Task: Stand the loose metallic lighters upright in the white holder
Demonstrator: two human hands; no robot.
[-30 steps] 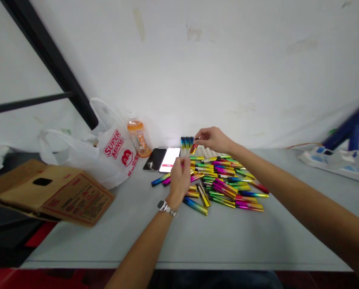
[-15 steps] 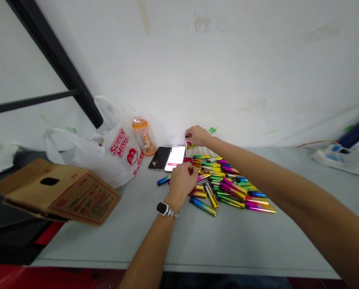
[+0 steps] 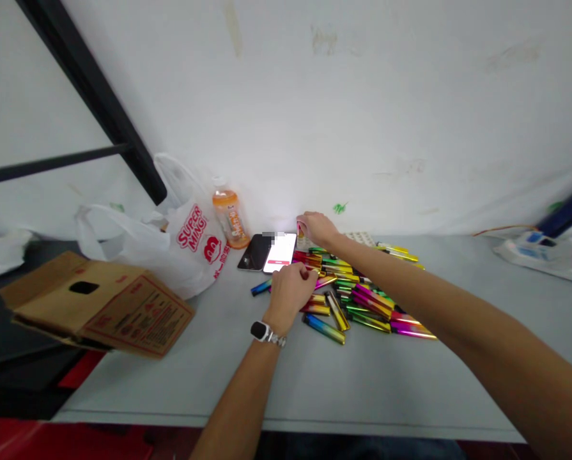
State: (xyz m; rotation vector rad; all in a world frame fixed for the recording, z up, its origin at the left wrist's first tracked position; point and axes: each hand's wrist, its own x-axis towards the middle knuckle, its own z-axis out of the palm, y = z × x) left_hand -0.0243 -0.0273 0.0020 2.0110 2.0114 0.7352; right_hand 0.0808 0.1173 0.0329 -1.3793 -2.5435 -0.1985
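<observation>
My right hand [image 3: 317,229] is at the back of the table near the wall, its fingers pinched on an upright pink lighter [image 3: 298,229]. Under that hand and forearm is a pale tray with a grid of holes [image 3: 360,238], partly covered. My left hand [image 3: 293,285], with a watch on the wrist, hovers at the left side of a heap of shiny multicoloured lighters [image 3: 372,300]. Its fingers are curled closed, and what they hold is hidden. A blue-and-gold lighter [image 3: 324,328] lies just in front of the heap.
Two phones [image 3: 254,253] lie behind my left hand, one with a lit screen [image 3: 280,252]. An orange drink bottle [image 3: 231,217], a white plastic bag [image 3: 190,255] and an open cardboard box [image 3: 137,313] stand to the left. A power strip [image 3: 544,252] rests at far right.
My right hand has come down slightly at the tray with the lighter. Its forearm has lowered, uncovering yellow lighters behind it. My left hand stays nearly still.
</observation>
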